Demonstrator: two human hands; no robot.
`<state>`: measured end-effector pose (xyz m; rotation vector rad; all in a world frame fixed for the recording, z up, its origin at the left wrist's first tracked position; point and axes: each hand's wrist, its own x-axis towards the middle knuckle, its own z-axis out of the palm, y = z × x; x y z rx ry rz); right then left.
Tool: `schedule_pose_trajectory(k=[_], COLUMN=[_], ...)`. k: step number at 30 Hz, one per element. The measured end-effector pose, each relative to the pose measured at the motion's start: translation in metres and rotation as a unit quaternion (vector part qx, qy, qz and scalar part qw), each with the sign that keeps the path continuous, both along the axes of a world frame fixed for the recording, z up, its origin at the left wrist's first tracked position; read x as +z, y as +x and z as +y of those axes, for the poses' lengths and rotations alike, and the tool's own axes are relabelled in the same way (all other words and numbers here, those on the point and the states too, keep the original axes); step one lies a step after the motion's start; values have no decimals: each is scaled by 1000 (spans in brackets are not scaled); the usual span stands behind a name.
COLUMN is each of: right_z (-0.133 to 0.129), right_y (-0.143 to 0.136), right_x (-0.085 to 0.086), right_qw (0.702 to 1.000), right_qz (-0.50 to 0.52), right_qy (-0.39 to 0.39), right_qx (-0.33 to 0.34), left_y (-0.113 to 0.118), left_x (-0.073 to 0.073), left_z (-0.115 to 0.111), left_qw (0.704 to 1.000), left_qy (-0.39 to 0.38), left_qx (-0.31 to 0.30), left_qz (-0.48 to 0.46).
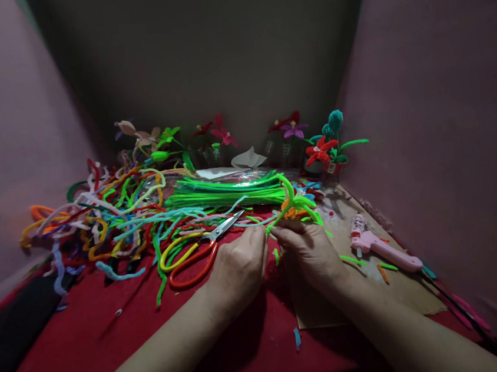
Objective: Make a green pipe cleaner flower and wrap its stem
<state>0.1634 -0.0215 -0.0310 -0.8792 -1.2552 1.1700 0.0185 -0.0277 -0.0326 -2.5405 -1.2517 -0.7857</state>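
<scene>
Close together over the red cloth, both hands pinch a bright green pipe cleaner [273,225]. My left hand [244,263] is closed, its fingertips meeting the stem's end. My right hand [310,247] is closed too, thumb and finger pressed on the same green piece. Beyond the right fingers, green pipe cleaner loops and an orange fuzzy bundle [294,209] show; whether they join the held piece I cannot tell. Left of my left hand lie scissors [211,235] with one yellow and one red handle, blades apart. Behind stands a plastic-wrapped stack of green pipe cleaners [226,191].
A tangled heap of coloured pipe cleaners [113,212] covers the left side. On the right, a pink glue gun [383,249] rests on a cardboard sheet [319,312]. Along the back stand fuzzy flowers, including a red flower [322,150], near white paper [249,159].
</scene>
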Motion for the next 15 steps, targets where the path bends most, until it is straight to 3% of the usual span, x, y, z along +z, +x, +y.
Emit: schedule_pose_trajectory(k=[3, 9, 12, 15], right_z=[-3, -7, -5, -3], right_y=[-1, -3, -4, -3], right_x=[2, 9, 10, 9], right_qw=[999, 996, 992, 988], right_qz=[14, 64, 101, 126], right_qy=[-12, -32, -51, -70], right_qx=[27, 44, 58, 62], left_y=[0, 0, 0, 1], left_x=[2, 13, 21, 29], left_z=[-2, -4, -5, -6], left_qw=[1000, 982, 959, 915], left_qy=[-21, -83, -149, -250], left_qx=[-1, -71, -62, -66], left_qz=[-6, -156, -231, -311])
